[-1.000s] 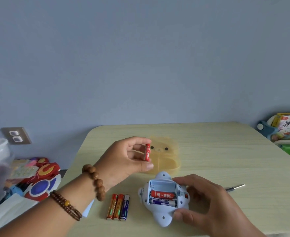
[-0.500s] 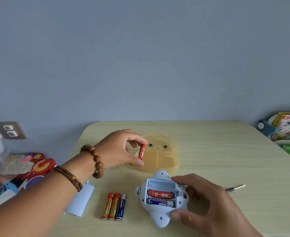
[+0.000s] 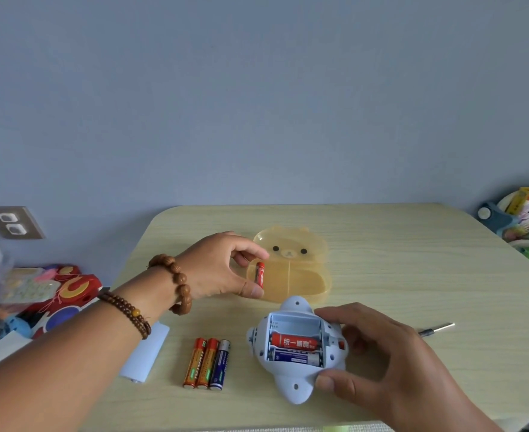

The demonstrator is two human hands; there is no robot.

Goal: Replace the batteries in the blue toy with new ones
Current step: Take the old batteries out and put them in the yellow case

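Head view. Left hand (image 3: 216, 269) pinches a small red cylindrical battery (image 3: 259, 275) between thumb and forefinger, its long axis near upright, over the translucent yellow bear-shaped plastic box (image 3: 307, 285). Right hand (image 3: 391, 360) grips the pale blue plastic toy (image 3: 294, 391), which lies nearer the person and to the right. Its compartment is open, its far slot empty, and the slots run left-right.

Toy (image 3: 291, 395): pale blue. Upper fitted battery (image 3: 294, 341): red, white lettering. Lower fitted battery (image 3: 291, 358): navy. Pinched battery (image 3: 259, 275): red. Row of three batteries (image 3: 206, 363): two orange with green bands, one navy. Tray (image 3: 300, 282): translucent amber, bear face, black eyes. Table (image 3: 412, 275): pale woodgrain.
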